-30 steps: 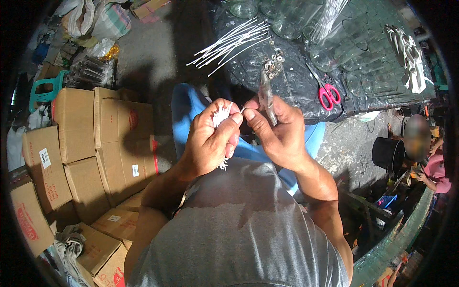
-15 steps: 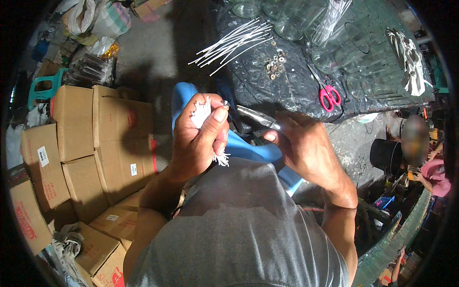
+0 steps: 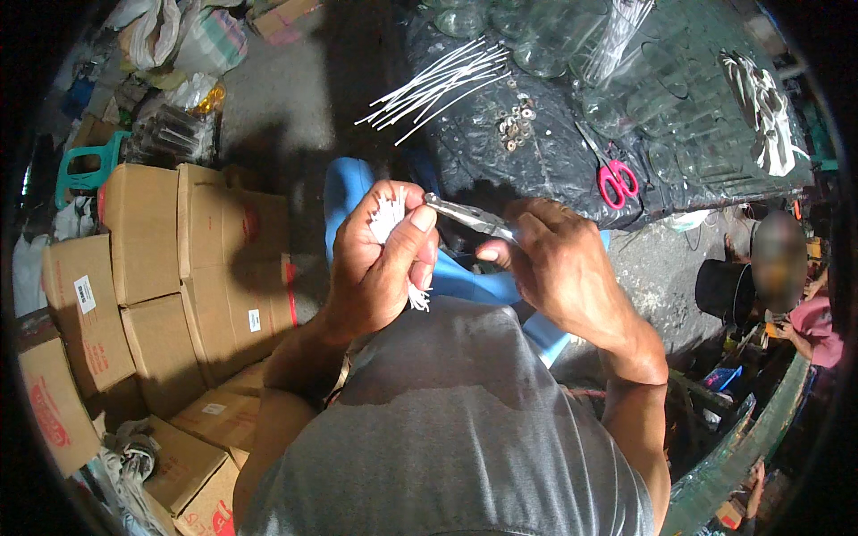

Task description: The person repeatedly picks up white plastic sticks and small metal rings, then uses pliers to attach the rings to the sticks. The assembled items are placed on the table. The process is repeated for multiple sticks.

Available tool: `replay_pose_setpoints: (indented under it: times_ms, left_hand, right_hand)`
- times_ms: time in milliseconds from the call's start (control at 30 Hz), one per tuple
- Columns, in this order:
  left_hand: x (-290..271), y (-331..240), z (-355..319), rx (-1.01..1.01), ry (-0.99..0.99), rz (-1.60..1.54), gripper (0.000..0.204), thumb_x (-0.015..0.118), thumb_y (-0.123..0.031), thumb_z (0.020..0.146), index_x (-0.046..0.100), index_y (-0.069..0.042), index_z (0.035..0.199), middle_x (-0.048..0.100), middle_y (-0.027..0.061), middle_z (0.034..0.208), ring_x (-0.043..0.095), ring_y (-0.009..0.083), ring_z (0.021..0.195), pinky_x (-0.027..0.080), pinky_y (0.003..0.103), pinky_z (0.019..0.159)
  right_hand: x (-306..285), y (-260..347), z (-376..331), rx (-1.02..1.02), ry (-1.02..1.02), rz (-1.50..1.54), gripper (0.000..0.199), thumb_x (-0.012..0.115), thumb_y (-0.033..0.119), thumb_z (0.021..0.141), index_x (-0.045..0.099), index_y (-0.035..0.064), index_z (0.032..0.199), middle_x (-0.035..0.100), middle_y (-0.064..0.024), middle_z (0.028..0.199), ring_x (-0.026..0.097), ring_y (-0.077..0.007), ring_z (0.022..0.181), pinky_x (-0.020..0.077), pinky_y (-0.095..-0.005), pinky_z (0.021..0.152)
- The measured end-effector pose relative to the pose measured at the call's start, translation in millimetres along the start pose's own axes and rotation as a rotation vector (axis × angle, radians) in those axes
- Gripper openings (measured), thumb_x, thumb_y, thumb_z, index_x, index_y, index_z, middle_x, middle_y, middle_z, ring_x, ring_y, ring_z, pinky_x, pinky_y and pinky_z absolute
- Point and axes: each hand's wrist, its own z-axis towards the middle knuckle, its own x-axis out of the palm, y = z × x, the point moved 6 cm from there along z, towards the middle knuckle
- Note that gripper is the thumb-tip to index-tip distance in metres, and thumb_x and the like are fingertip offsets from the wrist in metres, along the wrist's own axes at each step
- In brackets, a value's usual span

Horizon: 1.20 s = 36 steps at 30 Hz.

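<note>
My left hand (image 3: 374, 268) is closed around a bundle of short white cords (image 3: 387, 220), whose ends stick out above and below the fist. Its thumb and forefinger pinch at the jaw tips of metal pliers (image 3: 472, 217); any small piece between them is hidden. My right hand (image 3: 567, 263) grips the pliers by their handles, with the jaws pointing left at the left thumb. Beyond the hands, long white cords (image 3: 438, 85) lie fanned out on the black-covered table (image 3: 550, 161). Several small washers (image 3: 517, 125) and pink-handled scissors (image 3: 617, 180) lie there too.
Several glass jars (image 3: 545, 54) crowd the table's far right, with another bundle of white cords (image 3: 619, 40) and a white cloth item (image 3: 767, 121) among them. Cardboard boxes (image 3: 143, 237) are stacked at my left. A black bucket (image 3: 724, 290) and another person (image 3: 813, 326) are at the right.
The pliers have moved left, so their jaw tips now meet the left thumb and forefinger; before, there was a gap. The left hand keeps its bundle.
</note>
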Motion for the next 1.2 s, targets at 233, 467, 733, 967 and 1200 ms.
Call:
replay_pose_setpoints:
  times_ms: [233, 467, 733, 967, 1200]
  left_hand:
    - [5.7, -4.2, 2.8, 0.002, 0.002, -0.018, 0.006, 0.053, -0.009, 0.103, 0.052, -0.003, 0.104, 0.053, 0.0024, 0.069, 0.046, 0.0061, 0.053, 0.040, 0.023, 0.048]
    - [9.9, -4.2, 1.9, 0.042, 0.026, 0.074, 0.009, 0.054, -0.011, 0.103, 0.054, -0.002, 0.104, 0.055, 0.0026, 0.070, 0.047, 0.0051, 0.054, 0.041, 0.022, 0.049]
    - [5.0, -7.7, -2.1, 0.092, 0.076, 0.334, 0.015, 0.057, -0.012, 0.102, 0.059, 0.001, 0.108, 0.059, 0.0030, 0.071, 0.052, 0.0073, 0.057, 0.043, 0.025, 0.052]
    - [-63.5, -7.8, -12.8, 0.116, 0.005, 0.812, 0.015, 0.058, -0.016, 0.101, 0.063, -0.004, 0.107, 0.057, 0.0037, 0.067, 0.053, 0.0109, 0.055, 0.043, 0.029, 0.053]
    - [-57.8, -34.2, 10.4, 0.207, -0.091, 0.977, 0.017, 0.056, -0.017, 0.101, 0.063, -0.002, 0.100, 0.059, 0.0125, 0.068, 0.057, 0.0210, 0.056, 0.045, 0.034, 0.055]
  right_hand:
    - [-2.1, -4.5, 0.8, 0.129, 0.032, 0.164, 0.035, 0.074, 0.028, 0.088, 0.055, -0.0013, 0.089, 0.060, -0.0209, 0.076, 0.063, -0.0435, 0.070, 0.0479, -0.0496, 0.060]
    - [4.1, -16.4, 1.3, 0.037, 0.053, 0.107, 0.036, 0.074, 0.030, 0.088, 0.056, -0.0015, 0.088, 0.061, -0.0206, 0.075, 0.064, -0.0425, 0.068, 0.0486, -0.0481, 0.058]
    - [7.1, -33.4, -1.9, -0.008, -0.047, 0.180, 0.036, 0.075, 0.030, 0.088, 0.058, -0.0005, 0.084, 0.058, -0.0186, 0.071, 0.062, -0.0382, 0.062, 0.0472, -0.0450, 0.055]
    - [-29.3, -66.3, 3.6, 0.245, -0.138, 0.025, 0.041, 0.072, 0.038, 0.092, 0.059, 0.0009, 0.080, 0.050, -0.0162, 0.053, 0.054, -0.0291, 0.047, 0.0405, -0.0414, 0.049]
    - [-34.2, -70.7, 20.6, 0.409, -0.007, -0.057, 0.034, 0.067, 0.029, 0.096, 0.060, -0.0044, 0.091, 0.061, -0.0251, 0.071, 0.064, -0.0411, 0.068, 0.0460, -0.0484, 0.062]
